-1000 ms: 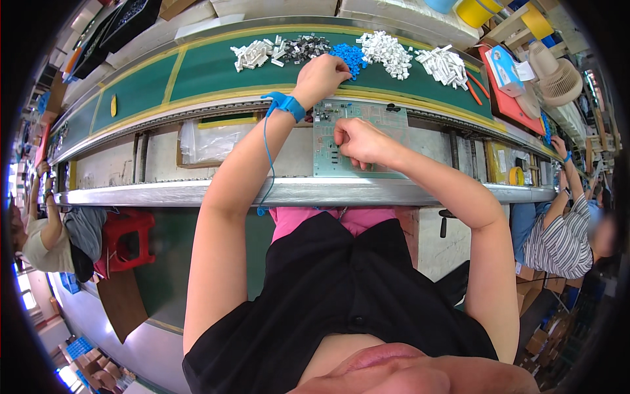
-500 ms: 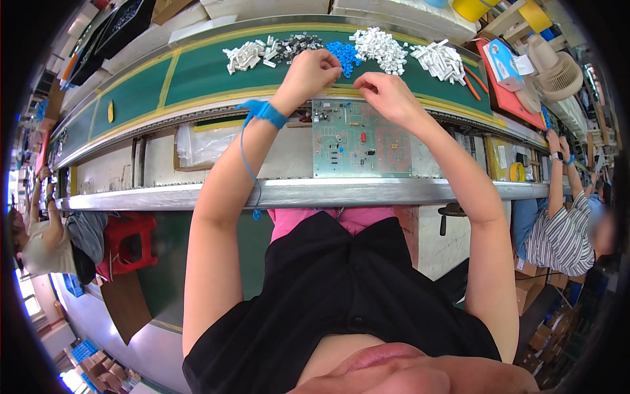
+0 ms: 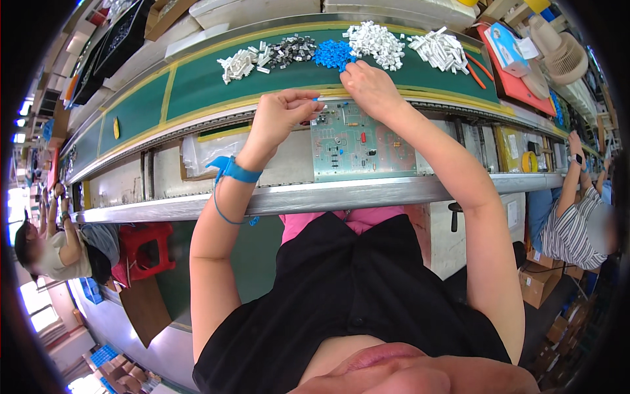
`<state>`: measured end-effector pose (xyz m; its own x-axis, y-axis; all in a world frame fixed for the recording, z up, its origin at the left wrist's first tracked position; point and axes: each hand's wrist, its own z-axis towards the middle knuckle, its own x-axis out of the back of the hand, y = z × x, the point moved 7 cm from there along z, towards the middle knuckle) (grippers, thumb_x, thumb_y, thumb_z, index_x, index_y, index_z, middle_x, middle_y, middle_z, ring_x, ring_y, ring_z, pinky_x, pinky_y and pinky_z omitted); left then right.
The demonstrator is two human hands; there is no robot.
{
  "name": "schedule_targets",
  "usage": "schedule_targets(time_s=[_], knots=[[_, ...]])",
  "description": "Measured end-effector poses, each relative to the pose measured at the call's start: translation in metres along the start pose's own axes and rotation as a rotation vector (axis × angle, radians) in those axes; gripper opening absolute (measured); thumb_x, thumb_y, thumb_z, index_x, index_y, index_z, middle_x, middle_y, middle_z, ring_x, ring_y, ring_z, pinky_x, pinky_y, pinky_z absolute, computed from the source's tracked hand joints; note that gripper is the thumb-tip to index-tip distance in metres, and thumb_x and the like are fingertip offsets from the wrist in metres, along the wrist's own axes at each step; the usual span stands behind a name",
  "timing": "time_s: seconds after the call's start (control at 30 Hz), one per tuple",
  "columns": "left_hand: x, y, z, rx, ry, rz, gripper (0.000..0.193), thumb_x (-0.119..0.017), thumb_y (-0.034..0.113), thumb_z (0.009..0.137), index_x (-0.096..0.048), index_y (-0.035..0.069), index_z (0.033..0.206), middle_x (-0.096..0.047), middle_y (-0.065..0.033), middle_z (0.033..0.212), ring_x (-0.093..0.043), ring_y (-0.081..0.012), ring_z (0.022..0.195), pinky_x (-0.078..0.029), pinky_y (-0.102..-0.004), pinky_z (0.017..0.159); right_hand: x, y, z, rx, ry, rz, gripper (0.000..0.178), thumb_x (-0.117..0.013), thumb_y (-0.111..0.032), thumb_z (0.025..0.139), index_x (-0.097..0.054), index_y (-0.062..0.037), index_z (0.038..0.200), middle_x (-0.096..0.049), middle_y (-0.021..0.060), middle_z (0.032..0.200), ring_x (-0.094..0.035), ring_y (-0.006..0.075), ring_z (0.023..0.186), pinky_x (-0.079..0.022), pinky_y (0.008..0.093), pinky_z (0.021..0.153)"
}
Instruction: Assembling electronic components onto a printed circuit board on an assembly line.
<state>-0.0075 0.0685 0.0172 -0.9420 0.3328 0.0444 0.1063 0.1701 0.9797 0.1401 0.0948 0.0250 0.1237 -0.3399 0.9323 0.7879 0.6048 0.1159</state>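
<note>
My left hand (image 3: 281, 120), with a blue strap on the wrist, pinches a small blue component (image 3: 315, 100) just above the top left corner of a green circuit board (image 3: 335, 164). Several small parts, one of them red, stand on that board, which lies across the rails in front of me. Farther forward, my right hand (image 3: 371, 88) has its fingers closed at the lower right edge of a pile of small blue components (image 3: 333, 54). Its fingertips touch the pile's edge, and whatever they grip is hidden.
Along the green belt (image 3: 197, 88) lie white part piles (image 3: 375, 43), black parts (image 3: 290, 51) and long white pieces (image 3: 438, 52). Orange-handled pliers (image 3: 476, 72) rest at the right, near a fan (image 3: 558, 52). A metal rail (image 3: 295, 198) runs before me. Other people sit at both sides.
My left hand has drawn back from the blue pile toward the board's top left corner, a blue component now showing in its fingers. My right hand has moved forward to the pile's edge.
</note>
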Motion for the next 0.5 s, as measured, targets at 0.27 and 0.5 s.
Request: schedule_targets(time_s=[0.27, 0.5], knots=[[-0.011, -0.007, -0.016, 0.022, -0.072, -0.033, 0.026, -0.064, 0.007, 0.084, -0.06, -0.009, 0.104, -0.069, -0.0126, 0.09, -0.064, -0.0117, 0.083, -0.051, -0.0232, 0.075, -0.001, 0.014, -0.005, -0.017, 0.11, 0.123, 0.003, -0.057, -0.006, 0.076, -0.058, -0.0039, 0.078, -0.056, 0.0085, 0.079, -0.058, 0.0234, 0.081, -0.051, 0.0321, 0.069], [-0.013, -0.017, -0.029, 0.039, -0.041, 0.16, 0.017, -0.067, 0.007, 0.082, -0.067, -0.003, 0.095, -0.069, -0.01, 0.089, -0.063, -0.0118, 0.078, -0.05, -0.0247, 0.071, 0.018, 0.024, -0.025, -0.191, 0.256, 0.499, 0.006, -0.058, -0.004, 0.079, -0.057, -0.0008, 0.084, -0.059, 0.0104, 0.079, -0.06, 0.0251, 0.074, -0.049, 0.0332, 0.065]])
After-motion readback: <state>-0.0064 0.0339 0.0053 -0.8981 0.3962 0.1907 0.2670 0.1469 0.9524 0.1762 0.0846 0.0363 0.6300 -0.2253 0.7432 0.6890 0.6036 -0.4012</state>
